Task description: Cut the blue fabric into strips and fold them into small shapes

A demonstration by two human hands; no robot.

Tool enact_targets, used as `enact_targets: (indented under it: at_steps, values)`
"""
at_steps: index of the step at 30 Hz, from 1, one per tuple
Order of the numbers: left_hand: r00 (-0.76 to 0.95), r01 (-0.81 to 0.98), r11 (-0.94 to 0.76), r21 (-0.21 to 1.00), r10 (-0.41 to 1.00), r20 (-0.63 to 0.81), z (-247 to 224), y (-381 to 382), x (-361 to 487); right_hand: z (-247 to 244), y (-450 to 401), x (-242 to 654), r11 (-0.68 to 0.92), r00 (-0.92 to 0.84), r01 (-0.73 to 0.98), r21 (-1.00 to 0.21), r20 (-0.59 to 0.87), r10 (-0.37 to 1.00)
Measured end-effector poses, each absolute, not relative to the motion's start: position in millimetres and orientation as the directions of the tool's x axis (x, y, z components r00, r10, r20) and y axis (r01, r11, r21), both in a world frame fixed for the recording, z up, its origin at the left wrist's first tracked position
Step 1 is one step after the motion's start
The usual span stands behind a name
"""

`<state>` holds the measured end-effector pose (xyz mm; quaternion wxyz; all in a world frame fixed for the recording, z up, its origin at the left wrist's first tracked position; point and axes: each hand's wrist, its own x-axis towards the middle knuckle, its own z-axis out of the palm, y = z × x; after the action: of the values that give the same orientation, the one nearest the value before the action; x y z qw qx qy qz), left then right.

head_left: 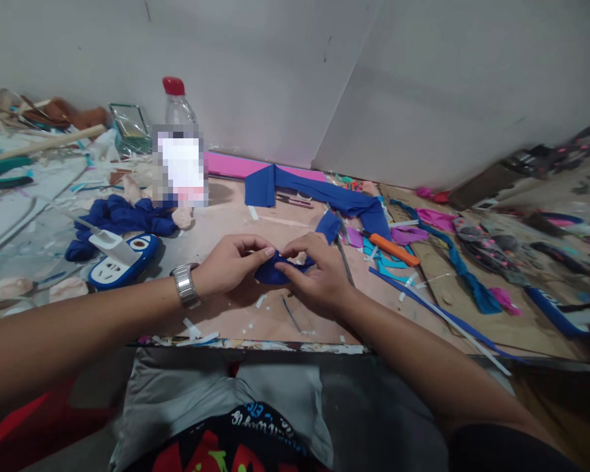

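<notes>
A small piece of blue fabric (271, 273) is held between my two hands above the front of the table. My left hand (233, 261), with a metal watch on its wrist, pinches the cloth's left side between thumb and fingers. From the other side my right hand (319, 274) grips it, thumb in front and fingers curled behind. A bit of pale material shows near the right fingers; I cannot make out what it is. Just beyond my hands lies a long folded strip of blue fabric (319, 187). An orange-handled cutter (391, 249) rests to the right.
At left are a bundle of blue fabric pieces (122, 216), a blue-and-white power strip (122, 262) and green-handled pliers (7, 172). A red-capped bottle (179, 108) stands behind a blurred bright screen (181, 164). Teal twisted fabric (465, 269) lies on cardboard (437, 305) at right.
</notes>
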<state>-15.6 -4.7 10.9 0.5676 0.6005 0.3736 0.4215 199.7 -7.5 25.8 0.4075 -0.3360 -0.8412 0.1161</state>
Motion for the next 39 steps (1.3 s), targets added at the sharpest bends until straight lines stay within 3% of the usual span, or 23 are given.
enact_targets:
  at_steps: [16,27,34,39]
  values:
    - [0.409,-0.093,-0.057,0.994,0.908,0.09,12.3,-5.8,-14.2,27.8,-7.0,199.8,0.781,-0.454,0.441,-0.442,0.641,0.619]
    - [0.365,0.1,-0.202,0.974,0.918,0.152,10.5,-7.1,-15.7,28.2,-8.3,199.6,0.76,-0.459,0.45,-0.469,0.608,0.648]
    - [0.35,0.039,-0.146,0.989,0.929,0.123,11.0,-6.9,-14.2,28.4,-7.7,199.0,0.767,-0.464,0.456,-0.451,0.615,0.637]
    - [0.361,0.081,-0.203,0.976,0.918,0.161,11.7,-7.9,-13.8,27.8,-8.5,199.3,0.75,-0.457,0.469,-0.467,0.598,0.658]
